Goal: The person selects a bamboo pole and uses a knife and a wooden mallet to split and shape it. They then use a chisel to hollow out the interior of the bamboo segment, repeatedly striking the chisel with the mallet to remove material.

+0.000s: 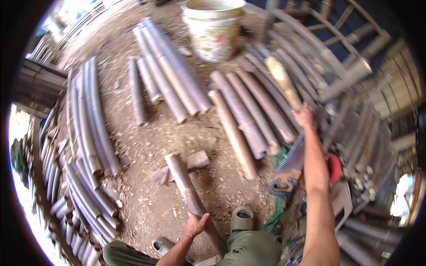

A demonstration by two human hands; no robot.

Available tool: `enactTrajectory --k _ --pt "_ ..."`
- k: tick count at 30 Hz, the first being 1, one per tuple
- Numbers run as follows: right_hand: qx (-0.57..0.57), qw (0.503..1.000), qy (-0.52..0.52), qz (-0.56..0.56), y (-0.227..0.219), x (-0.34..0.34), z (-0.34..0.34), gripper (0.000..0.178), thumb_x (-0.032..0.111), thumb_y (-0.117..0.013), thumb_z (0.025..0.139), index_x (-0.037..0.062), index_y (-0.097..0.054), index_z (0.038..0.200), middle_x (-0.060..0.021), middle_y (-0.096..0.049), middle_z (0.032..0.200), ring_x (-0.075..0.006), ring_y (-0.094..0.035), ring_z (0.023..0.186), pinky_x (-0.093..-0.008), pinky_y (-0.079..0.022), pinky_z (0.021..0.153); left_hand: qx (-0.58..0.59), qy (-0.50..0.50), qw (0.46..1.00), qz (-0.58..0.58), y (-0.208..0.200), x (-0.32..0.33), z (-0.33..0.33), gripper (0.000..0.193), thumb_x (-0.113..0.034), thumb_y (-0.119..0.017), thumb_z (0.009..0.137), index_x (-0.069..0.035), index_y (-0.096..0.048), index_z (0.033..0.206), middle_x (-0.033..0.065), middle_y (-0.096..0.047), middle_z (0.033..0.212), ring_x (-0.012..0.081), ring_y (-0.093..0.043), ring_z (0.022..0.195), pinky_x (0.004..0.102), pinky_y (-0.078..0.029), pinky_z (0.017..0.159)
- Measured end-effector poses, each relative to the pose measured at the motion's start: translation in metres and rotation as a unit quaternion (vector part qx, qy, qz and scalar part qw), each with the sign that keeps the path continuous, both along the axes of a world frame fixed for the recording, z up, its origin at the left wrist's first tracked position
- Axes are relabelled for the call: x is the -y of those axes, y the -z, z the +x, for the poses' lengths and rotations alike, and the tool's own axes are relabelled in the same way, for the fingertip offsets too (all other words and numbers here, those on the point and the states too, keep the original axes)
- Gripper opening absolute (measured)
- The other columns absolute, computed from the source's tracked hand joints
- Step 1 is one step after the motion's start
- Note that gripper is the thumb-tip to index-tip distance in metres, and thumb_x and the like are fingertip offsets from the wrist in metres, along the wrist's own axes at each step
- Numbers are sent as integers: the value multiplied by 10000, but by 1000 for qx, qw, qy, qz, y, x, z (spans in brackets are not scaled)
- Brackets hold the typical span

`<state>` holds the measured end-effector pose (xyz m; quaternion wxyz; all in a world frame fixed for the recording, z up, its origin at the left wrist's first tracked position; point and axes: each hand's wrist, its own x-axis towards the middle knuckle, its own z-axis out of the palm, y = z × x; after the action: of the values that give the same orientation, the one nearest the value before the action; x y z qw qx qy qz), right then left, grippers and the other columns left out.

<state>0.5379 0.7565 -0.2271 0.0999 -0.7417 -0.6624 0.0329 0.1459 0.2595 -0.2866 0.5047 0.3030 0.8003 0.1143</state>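
Low in the frame, the left hand lies spread on a bamboo pole, fingers loosely wrapped round it. The pole runs from the person's knees up to the centre and rests on a wood block on the dirt. At centre right the right hand reaches far out and closes on the near end of a pale pole that lies on top of a row of brown poles. A handsaw lies just under that outstretched forearm, teeth turned toward it.

Risks, as I judge them: the pale pole may roll or slide off the round poles under it, since it is held by one end at full reach. The forearm could scrape the saw teeth. The pole on the block, steadied only lightly, may roll off sideways toward the feet
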Motion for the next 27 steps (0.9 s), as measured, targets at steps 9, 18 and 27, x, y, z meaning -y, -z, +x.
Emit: enactTrajectory --k 9,18,27 --pt "-90 989 26 -118 -13 -12 -24 724 462 -768 774 -19 -524 1257 -211 -623 1166 -327 -601 1090 -425 -468 919 20 12 999 -43 -12 -1 -13 931 -678 -598 837 156 -304 1125 404 -608 1034 496 -618 1028 484 -506 868" --pt "-392 917 46 -59 -13 372 -6 792 304 -686 877 -84 -304 1452 -247 -422 1430 -344 -447 1293 -412 -337 1092 22 2 999 -26 -4 -8 11 874 -656 -587 853 109 -314 1175 367 -617 1079 483 -622 1036 503 -498 870" --pt "-242 961 116 -64 53 556 -90 738 384 -666 860 -89 -426 1373 -279 -542 1291 -414 -549 1169 -468 -426 1003 23 -74 994 -71 -9 4 -9 1018 -688 -693 735 47 -331 1340 247 -544 1313 383 -565 1205 461 -464 1004"
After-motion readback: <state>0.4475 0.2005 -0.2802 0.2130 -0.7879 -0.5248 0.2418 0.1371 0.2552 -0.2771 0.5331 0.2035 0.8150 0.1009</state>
